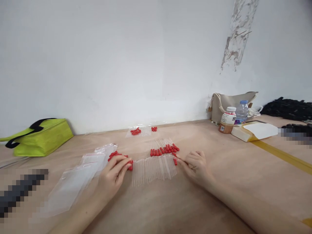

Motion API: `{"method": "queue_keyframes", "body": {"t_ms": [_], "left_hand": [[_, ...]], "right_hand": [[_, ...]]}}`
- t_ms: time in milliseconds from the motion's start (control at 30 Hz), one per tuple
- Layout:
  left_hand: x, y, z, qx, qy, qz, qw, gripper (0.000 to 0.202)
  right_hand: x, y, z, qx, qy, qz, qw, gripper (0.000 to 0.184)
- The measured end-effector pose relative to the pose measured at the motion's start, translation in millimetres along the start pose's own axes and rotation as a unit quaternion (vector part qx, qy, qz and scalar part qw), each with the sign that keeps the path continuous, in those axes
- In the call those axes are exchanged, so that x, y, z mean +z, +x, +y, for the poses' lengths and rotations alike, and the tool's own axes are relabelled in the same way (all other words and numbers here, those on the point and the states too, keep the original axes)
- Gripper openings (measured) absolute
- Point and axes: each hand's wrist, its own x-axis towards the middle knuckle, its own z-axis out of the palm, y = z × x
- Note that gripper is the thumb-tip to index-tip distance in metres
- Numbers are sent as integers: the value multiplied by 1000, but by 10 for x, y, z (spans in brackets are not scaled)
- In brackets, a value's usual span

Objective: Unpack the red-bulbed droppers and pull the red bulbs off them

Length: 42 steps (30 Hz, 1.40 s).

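Observation:
My left hand [116, 170] is closed in a pinch on a red rubber bulb [130, 165] beside the left end of a row of clear tubes [151, 170]. More loose red bulbs [114, 155] lie just behind its fingers. My right hand [195, 164] pinches a thin clear tube [173, 157] at the row's right end. A red bulb [175, 160] shows below that tube; whether the two are joined, I cannot tell. Behind the row lie several droppers [164, 149], tubes with red bulbs fitted, their bulbs toward me.
Clear zip bags [73, 183] lie overlapped at left. By the wall rests another bag [143, 131] with red bulbs and tubes. A lime-green bag [45, 136] stands far left. Two bottles [227, 120], a beige bag [216, 107] and a paper-topped box [255, 131] stand right.

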Motion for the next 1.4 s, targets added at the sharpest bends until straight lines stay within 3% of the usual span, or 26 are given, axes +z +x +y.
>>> {"method": "queue_keyframes", "body": {"t_ms": [100,233,333,433,600,733,867,967,1100,1267,1333,1400], "left_hand": [[-72,185,-238,-117,42,-7,992,26],[-197,436,-686,-301,15,-116,947,38],[-245,496,-992,-383,-9,-109,917,46],[-199,411,-1163,-410,-18,-96,907,49],[-44,225,-1259,-386,-34,-130,913,45],[4,188,-1279,-364,-8,-175,915,42],[-12,187,-1267,-364,-12,-186,913,42],[-43,199,-1259,-377,2,-165,911,42],[-102,277,-1181,-389,61,-98,914,40],[-53,460,-793,-304,73,-79,947,31],[63,535,-582,-274,44,-109,954,29],[232,606,-393,-248,4,-173,953,26]], "right_hand": [[60,91,-10,31,2,-18,999,24],[132,211,-45,-3,-31,-48,998,24],[207,239,-52,-41,-67,-49,996,22],[280,199,-68,-53,-92,-45,993,20],[311,121,-116,-59,-59,-84,993,17],[272,101,-114,-69,-10,-121,990,24],[214,88,-91,-81,3,-163,983,36],[178,86,-84,-88,4,-191,978,40],[160,95,-74,-101,12,-209,973,45],[181,111,-19,-107,18,-212,971,47],[194,118,7,-106,15,-206,973,46],[202,122,24,-108,9,-198,974,47]]}}
